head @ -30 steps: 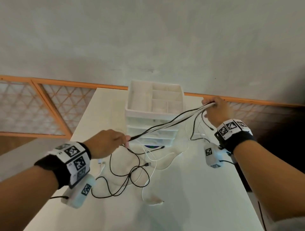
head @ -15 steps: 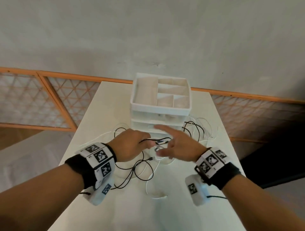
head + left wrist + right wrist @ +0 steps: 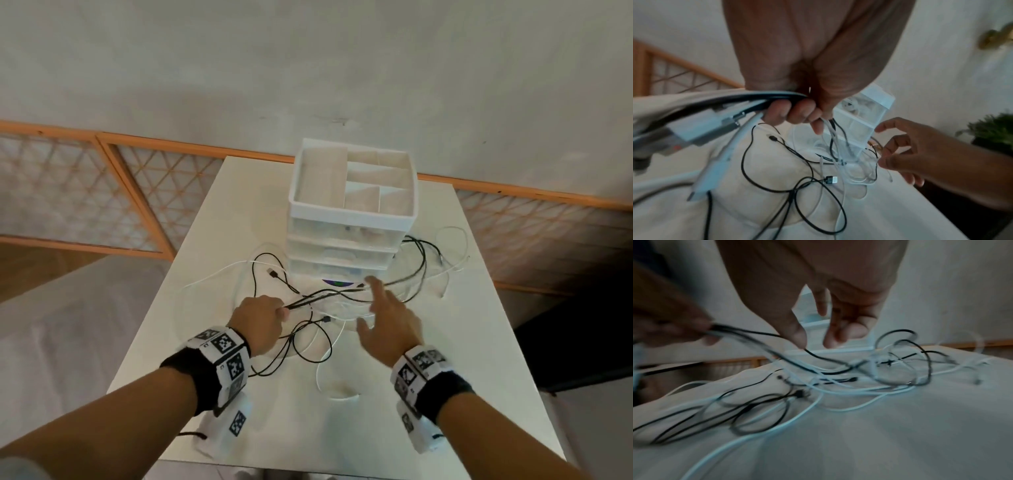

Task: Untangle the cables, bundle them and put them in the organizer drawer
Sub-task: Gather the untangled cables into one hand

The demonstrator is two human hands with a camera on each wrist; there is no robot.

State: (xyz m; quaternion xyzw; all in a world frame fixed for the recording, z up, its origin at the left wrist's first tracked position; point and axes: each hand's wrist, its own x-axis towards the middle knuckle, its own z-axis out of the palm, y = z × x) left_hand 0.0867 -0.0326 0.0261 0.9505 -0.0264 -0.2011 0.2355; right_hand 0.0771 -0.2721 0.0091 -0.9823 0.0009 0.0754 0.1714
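Cables [image 3: 308,329], black and white together, lie in a loose tangle across the middle of the table [image 3: 479,394], from its left half over to the right edge, in front of and beside the drawer organizer [image 3: 352,219] that stands toward the far edge.

On the left, the left hand [image 3: 262,323] has its fingers curled tight round a gathered bunch of strands. From that fist the strands run rightward and away toward the foot of the organizer, so the held run lies roughly across the table, left to right. More loops and a loose plug [image 3: 831,179] sag below the fist onto the near part of the table.

To the right, the right hand [image 3: 385,320] hovers with fingers spread and lightly bent, holding nothing. Its fingertips [image 3: 797,335] sit just above the taut strands coming out of the left fist, so it seems the nearer hand for taking the run farther along.

Farther right, several loops pile near the right edge, beside the organizer. These crossing loops look likely to snag any pull. The organizer's drawers appear closed, so the bundle has nowhere to go yet.
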